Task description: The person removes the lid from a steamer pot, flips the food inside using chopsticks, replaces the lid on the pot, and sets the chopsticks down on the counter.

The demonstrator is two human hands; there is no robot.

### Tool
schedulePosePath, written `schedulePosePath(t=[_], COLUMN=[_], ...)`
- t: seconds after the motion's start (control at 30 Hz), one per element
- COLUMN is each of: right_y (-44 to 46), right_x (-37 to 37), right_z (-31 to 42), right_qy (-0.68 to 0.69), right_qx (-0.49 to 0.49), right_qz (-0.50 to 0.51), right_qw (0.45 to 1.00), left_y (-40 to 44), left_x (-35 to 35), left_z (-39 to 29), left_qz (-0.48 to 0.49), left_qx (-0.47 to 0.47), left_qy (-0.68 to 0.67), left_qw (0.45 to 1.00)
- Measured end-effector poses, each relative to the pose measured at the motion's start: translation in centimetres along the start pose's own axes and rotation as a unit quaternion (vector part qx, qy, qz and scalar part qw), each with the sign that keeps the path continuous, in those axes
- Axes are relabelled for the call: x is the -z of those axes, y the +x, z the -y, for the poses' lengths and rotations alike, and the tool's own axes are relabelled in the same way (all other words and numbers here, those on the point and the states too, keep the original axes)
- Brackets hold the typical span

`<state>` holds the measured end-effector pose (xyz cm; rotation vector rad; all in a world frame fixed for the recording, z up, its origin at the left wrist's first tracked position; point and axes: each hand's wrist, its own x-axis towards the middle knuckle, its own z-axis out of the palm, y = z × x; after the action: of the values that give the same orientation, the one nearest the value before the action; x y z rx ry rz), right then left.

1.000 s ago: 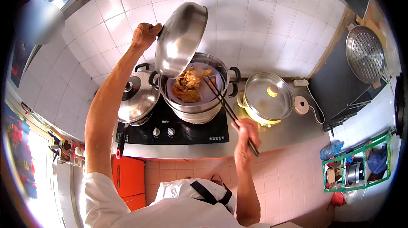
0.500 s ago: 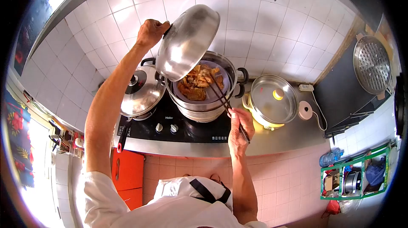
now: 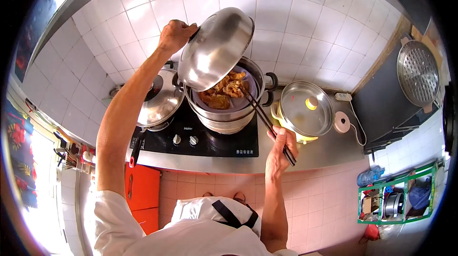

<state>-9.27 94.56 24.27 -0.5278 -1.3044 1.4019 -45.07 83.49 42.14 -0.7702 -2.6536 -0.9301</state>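
My left hand (image 3: 176, 35) grips the knob of a domed steel lid (image 3: 217, 48), holding it tilted above a steamer pot (image 3: 226, 122). Inside the pot, a pale dish (image 3: 246, 102) carries browned, fried-looking pieces of food (image 3: 224, 90), whose exact kind I cannot tell. The lid hides the dish's far left part. In my right hand (image 3: 281, 150) is a pair of dark chopsticks (image 3: 264, 117), closed between the fingers. Their tips reach the right edge of the food; whether they pinch a piece I cannot make out.
A second lidded pot (image 3: 160, 105) stands left on the black gas hob (image 3: 210, 144). Right of the steamer sits a yellow electric pot (image 3: 307, 108) with a glass lid, beside a small pink round lid (image 3: 341, 121). A perforated steamer plate (image 3: 418, 72) leans at far right.
My right hand has moved right and slightly down with the chopsticks, their tips shifting toward the food's right edge. The lid in my left hand has shifted slightly right.
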Motion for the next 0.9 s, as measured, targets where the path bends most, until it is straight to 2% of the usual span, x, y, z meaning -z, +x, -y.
schedulePosePath(t=[0.2,0.37,0.47,0.57,0.73,0.8,0.9], right_y=[0.0,0.0,0.0,0.3,0.5,0.6,1.1], right_x=[0.3,0.0,0.0,-0.2,-0.5,-1.6,-4.0], right_z=[0.3,0.6,0.8,1.6,1.7,1.8,0.2], right_qy=[-0.064,-0.115,-0.105,-0.115,-0.100,-0.070,-0.106], right_qx=[0.045,0.077,0.072,0.061,0.052,0.062,0.187], right_qz=[0.003,0.029,0.004,0.031,0.015,0.094,0.152], right_qw=[0.997,0.990,0.992,0.991,0.994,0.991,0.965], left_y=[-0.2,-0.6,-0.5,-0.5,0.3,0.2,0.1], left_x=[-0.8,-1.1,-1.1,-0.7,0.1,0.6,1.3], left_z=[0.3,-0.1,-0.2,-0.4,-0.3,-0.4,-0.8], left_qz=[-0.029,-0.017,-0.023,-0.024,-0.035,-0.032,-0.031], left_qx=[-0.030,-0.025,-0.038,-0.047,-0.059,-0.045,-0.021], left_qy=[-0.016,-0.007,-0.003,0.000,0.013,0.009,0.002], left_qw=[0.999,1.000,0.999,0.999,0.998,0.998,0.999])
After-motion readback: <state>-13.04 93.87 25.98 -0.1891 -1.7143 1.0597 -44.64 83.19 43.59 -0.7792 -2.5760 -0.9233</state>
